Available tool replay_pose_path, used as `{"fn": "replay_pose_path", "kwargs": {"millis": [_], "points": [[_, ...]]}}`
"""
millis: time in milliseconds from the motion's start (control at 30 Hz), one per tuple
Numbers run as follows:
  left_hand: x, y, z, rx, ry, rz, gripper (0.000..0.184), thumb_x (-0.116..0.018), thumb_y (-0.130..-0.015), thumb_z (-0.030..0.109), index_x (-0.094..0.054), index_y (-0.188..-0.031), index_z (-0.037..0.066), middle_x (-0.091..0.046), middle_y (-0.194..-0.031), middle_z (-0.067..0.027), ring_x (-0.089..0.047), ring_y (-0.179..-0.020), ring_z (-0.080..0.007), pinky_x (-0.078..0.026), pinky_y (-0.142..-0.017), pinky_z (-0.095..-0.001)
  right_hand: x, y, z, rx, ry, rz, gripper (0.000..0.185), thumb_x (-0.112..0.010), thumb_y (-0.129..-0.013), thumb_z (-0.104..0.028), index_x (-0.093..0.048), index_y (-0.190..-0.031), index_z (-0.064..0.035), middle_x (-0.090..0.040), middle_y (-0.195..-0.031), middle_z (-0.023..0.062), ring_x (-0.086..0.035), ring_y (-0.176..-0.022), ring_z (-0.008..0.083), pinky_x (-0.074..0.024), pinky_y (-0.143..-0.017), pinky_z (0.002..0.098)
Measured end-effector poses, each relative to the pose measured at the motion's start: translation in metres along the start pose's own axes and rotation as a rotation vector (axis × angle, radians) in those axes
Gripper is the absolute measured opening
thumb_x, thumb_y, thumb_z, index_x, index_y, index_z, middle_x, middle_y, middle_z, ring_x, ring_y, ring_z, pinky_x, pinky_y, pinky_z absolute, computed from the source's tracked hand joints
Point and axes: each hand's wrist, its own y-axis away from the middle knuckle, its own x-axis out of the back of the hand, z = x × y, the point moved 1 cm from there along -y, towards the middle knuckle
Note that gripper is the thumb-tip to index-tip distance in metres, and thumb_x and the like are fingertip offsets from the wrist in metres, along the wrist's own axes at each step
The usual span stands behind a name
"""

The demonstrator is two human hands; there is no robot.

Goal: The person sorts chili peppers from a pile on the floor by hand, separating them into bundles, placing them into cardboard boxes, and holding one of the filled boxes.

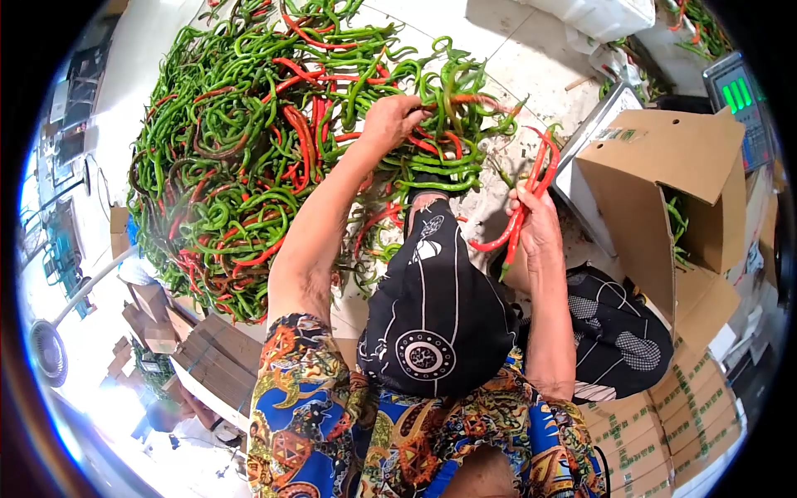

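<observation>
Chilli heap [232,141] spread broad on the pale floor [506,33], green and red mixed. Right hand [540,222], just off the heap's right side, closed round a few red chillies [541,173], their ends poking out above and below. Left hand [387,124] over the heap's right part, fingers drawn in beside a blurred red chilli [473,100]; cannot tell whether it is gripped. Risks, as judged: smooth pods could slide from the right hand if its hold loosens; pods in the heap hook together, so a sharp tug might drag neighbours across the floor or snap a stem; the foot [429,197] at the heap's edge could crush strays. Materials: pods long, thin, glossy, curled into hooks and loops, some within the heap browner and duller. Carton [618,178], well right of the heap: stiff brown board, flap raised, green chillies [677,220] inside. Trousers [465,324] beside the heap: black cloth, white line print.
</observation>
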Motion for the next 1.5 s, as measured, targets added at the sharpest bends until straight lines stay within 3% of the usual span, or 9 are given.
{"fn": "replay_pose_path", "kwargs": {"millis": [233, 333, 500, 733, 867, 933, 1033, 1267, 1500], "points": [[-0.026, 0.071, 0.066, 0.601, 1.038, -0.475, 0.027, -0.054, -0.095, 0.027, -0.063, -0.093, 0.002, -0.063, -0.078, -0.0038, -0.059, -0.069, -0.0112, -0.049, -0.065, -0.0258, -0.023, -0.004, 0.020, -0.061, -0.082, -0.140, 0.028, -0.070, -0.084, -0.011, -0.062, -0.110, -0.0018, -0.060, -0.085, 0.0008, -0.055, -0.066, 0.0104, -0.0474, -0.062, 0.0224], [-0.054, 0.083, 0.091, 0.444, 1.219, -0.495, 0.029, -0.052, -0.096, 0.030, -0.062, -0.090, 0.003, -0.061, -0.076, -0.0025, -0.057, -0.067, -0.0106, -0.047, -0.064, -0.0257, -0.037, -0.001, 0.025, -0.177, -0.057, -0.221, 0.030, -0.069, -0.086, -0.014, -0.061, -0.113, -0.0044, -0.062, -0.088, 0.0000, -0.057, -0.070, 0.0090, -0.0459, -0.062, 0.0194], [-0.052, 0.062, 0.096, 0.146, 0.721, -0.521, 0.028, -0.057, -0.094, 0.030, -0.064, -0.094, 0.003, -0.061, -0.075, -0.0020, -0.054, -0.068, -0.0090, -0.045, -0.062, -0.0260, -0.012, -0.010, 0.025, -0.197, -0.229, -0.247, 0.025, -0.064, -0.089, -0.017, -0.060, -0.110, -0.0046, -0.063, -0.089, -0.0022, -0.057, -0.075, 0.0067, -0.0420, -0.054, 0.0197], [-0.051, 0.044, 0.088, 0.215, 0.685, -0.488, 0.023, -0.057, -0.090, 0.020, -0.066, -0.086, 0.000, -0.064, -0.075, -0.0031, -0.059, -0.066, -0.0115, -0.049, -0.064, -0.0280, -0.022, -0.009, 0.003, -0.021, -0.301, -0.187, 0.025, -0.067, -0.084, -0.009, -0.059, -0.108, -0.0025, -0.065, -0.098, 0.0051, -0.063, -0.089, 0.0180, -0.0485, -0.085, 0.0289], [-0.013, 0.013, 0.062, 0.381, 0.523, 0.319, 0.020, -0.055, -0.089, 0.014, -0.067, -0.099, 0.000, -0.067, -0.085, -0.0072, -0.062, -0.079, -0.0146, -0.049, -0.074, -0.0283, -0.007, -0.024, -0.005, 0.165, 0.714, 0.158, 0.023, -0.073, -0.084, -0.021, -0.064, -0.099, -0.0054, -0.061, -0.080, -0.0009, -0.054, -0.072, 0.0087, -0.0431, -0.067, 0.0236], [-0.021, -0.016, 0.019, 0.180, 0.225, 0.560, 0.028, -0.055, -0.089, 0.018, -0.064, -0.107, 0.000, -0.069, -0.095, -0.0144, -0.065, -0.089, -0.0241, -0.049, -0.082, -0.0322, -0.004, -0.023, -0.004, 0.069, 0.486, 0.134, 0.024, -0.071, -0.085, -0.023, -0.064, -0.098, -0.0039, -0.059, -0.077, -0.0013, -0.051, -0.068, 0.0070, -0.0412, -0.063, 0.0224], [-0.042, -0.047, -0.011, 0.324, 0.152, 0.318, 0.034, -0.059, -0.083, 0.029, -0.065, -0.104, 0.003, -0.067, -0.088, -0.0214, -0.063, -0.084, -0.0401, -0.049, -0.080, -0.0443, -0.013, -0.012, -0.018, -0.076, 0.134, 0.001, 0.025, -0.072, -0.084, -0.019, -0.059, -0.099, -0.0039, -0.059, -0.077, 0.0013, -0.055, -0.063, 0.0091, -0.0470, -0.059, 0.0223], [-0.020, -0.044, 0.015, 0.554, 1.043, 0.320, 0.019, -0.063, -0.087, 0.015, -0.067, -0.099, 0.001, -0.067, -0.082, -0.0028, -0.058, -0.071, -0.0071, -0.044, -0.062, -0.0226, -0.007, -0.009, -0.032, 0.001, -0.091, 0.011, 0.026, -0.072, -0.084, -0.015, -0.056, -0.102, -0.0041, -0.058, -0.078, 0.0013, -0.054, -0.064, 0.0085, -0.0469, -0.057, 0.0228], [-0.025, 0.037, 0.116, -0.130, 0.382, 0.221, 0.024, -0.071, -0.080, 0.018, -0.066, -0.098, 0.003, -0.067, -0.082, -0.0116, -0.065, -0.076, -0.0222, -0.051, -0.065, -0.0330, -0.029, -0.012, -0.013, -0.051, -0.297, -0.131, 0.023, -0.068, -0.087, -0.011, -0.059, -0.107, -0.0029, -0.067, -0.098, 0.0073, -0.062, -0.081, 0.0119, -0.0493, -0.063, 0.0237]]}}
